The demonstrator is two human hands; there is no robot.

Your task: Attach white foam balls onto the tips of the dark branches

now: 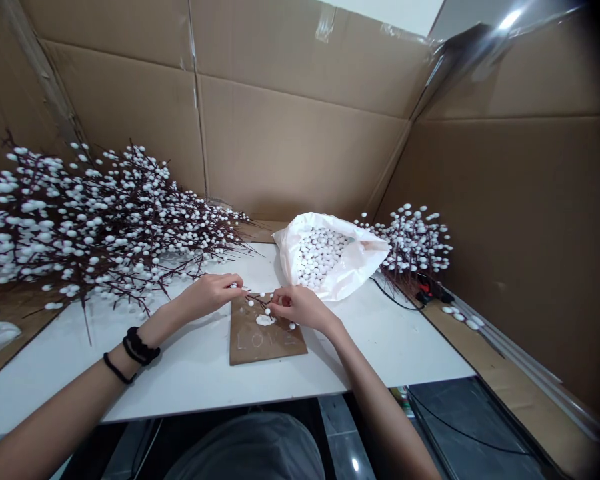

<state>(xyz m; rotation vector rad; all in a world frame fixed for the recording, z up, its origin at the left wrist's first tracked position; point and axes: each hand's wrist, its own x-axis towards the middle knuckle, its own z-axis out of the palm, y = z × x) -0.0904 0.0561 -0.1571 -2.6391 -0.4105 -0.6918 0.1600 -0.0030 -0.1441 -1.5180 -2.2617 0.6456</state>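
Observation:
A dark twig with white berries [251, 303] is held over a brown board [267, 352] on the white table. My left hand [215, 293], with black bands on the wrist, pinches the twig's left end. At the other side my right hand [300, 307] has its fingertips closed by the twig's right part; a berry may be between them, but I cannot tell. On the board lies a white blob [265, 320], with the faint letters "LOVE" below it. Just behind the right hand, an open white plastic bag [353, 270] holds many loose white berries [320, 253].
A large heap of berry branches [105, 227] covers the table's left side. Another bunch [415, 240] stands at right, near a red and black tool [427, 290], a black cable [397, 303] and several white ovals [463, 317]. Cardboard walls [305, 147] enclose the table [380, 347].

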